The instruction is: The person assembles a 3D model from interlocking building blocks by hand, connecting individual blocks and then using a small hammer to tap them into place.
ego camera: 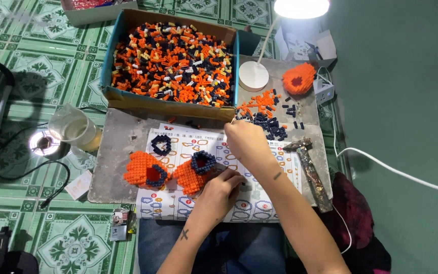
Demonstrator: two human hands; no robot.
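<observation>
left hand [221, 192]: yours, fingers curled, resting on the instruction sheet [259, 195]; the fingertips touch the right edge of the nearer orange block piece [192, 172]. Can't tell if it pinches anything.
right hand [245, 142]: yours, knuckles up, fingers bent down onto the sheet's top edge. Whether it grips a brick is hidden, can't tell.
block pieces: two orange builds just left of your left hand, each with a dark blue ring on top; the further one [145, 170] has a red centre. A loose dark blue ring [161, 144] lies on the sheet beyond them.
loose bricks: orange and dark blue pile [269, 114] just beyond your right hand.
box: open cardboard box [171, 104], blue outer sides, full of orange, dark and yellow bricks; its near wall sits right above your right hand.
board: grey slab [115, 152]; its right edge is near the hammer [310, 167], its left edge near the clear plastic jug [74, 129].
open room: bare slab left of the builds, narrow strip right of your right hand.
sheet: white, printed diagrams in rows, numbered red dots along the near edge.
lamp: white base [253, 76] beyond the pile, third orange build [298, 78] right of it.
</observation>
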